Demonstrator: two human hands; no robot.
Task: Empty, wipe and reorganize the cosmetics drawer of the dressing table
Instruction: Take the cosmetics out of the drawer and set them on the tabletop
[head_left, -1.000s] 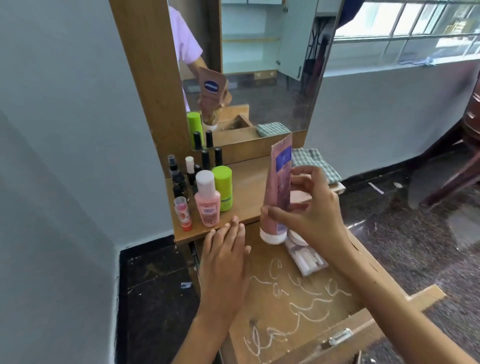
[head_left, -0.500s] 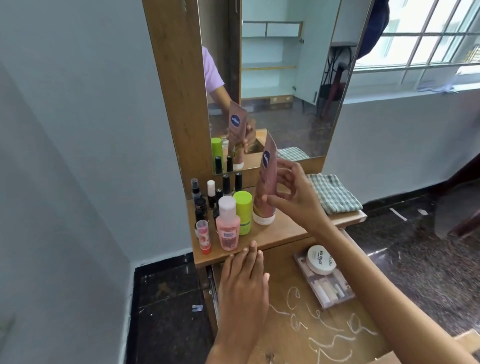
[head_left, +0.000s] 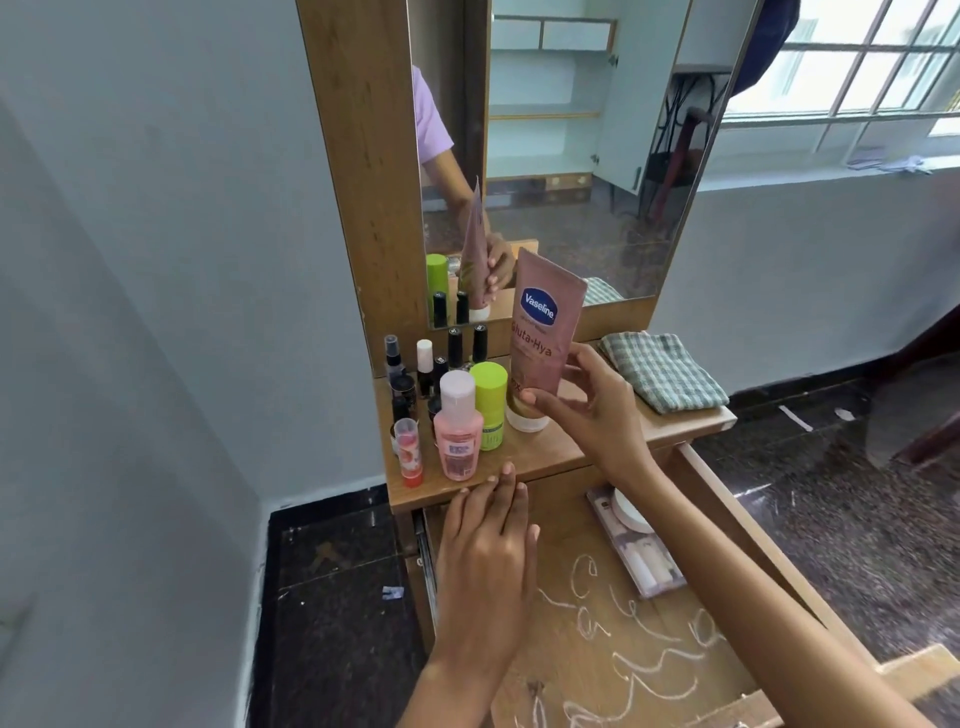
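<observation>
My right hand (head_left: 587, 410) grips a pink Vaseline lotion tube (head_left: 540, 332) that stands cap-down on the wooden dressing table top (head_left: 550, 447), beside a green-capped bottle (head_left: 489, 405). My left hand (head_left: 488, 540) lies flat, fingers together, inside the pulled-out drawer (head_left: 597, 634) with its fingertips at the tabletop's front edge. A pink bottle with a white cap (head_left: 457, 426), a small red lip balm (head_left: 409, 452) and several dark nail-polish bottles (head_left: 447, 358) stand at the top's left end. In the drawer a clear palette box (head_left: 644, 561) and a white round jar (head_left: 628, 514) lie partly hidden under my right forearm.
A folded green checked cloth (head_left: 662, 369) lies at the tabletop's right end. The mirror (head_left: 561, 156) rises behind the bottles. White chalk scribbles (head_left: 623, 654) mark the drawer bottom. A grey wall stands close on the left; dark stone floor (head_left: 857, 519) lies to the right.
My right hand lifted the lotion tube out of the drawer and stood it on the tabletop beside the green bottle, turning its label toward me. The left hand stayed in the drawer.
</observation>
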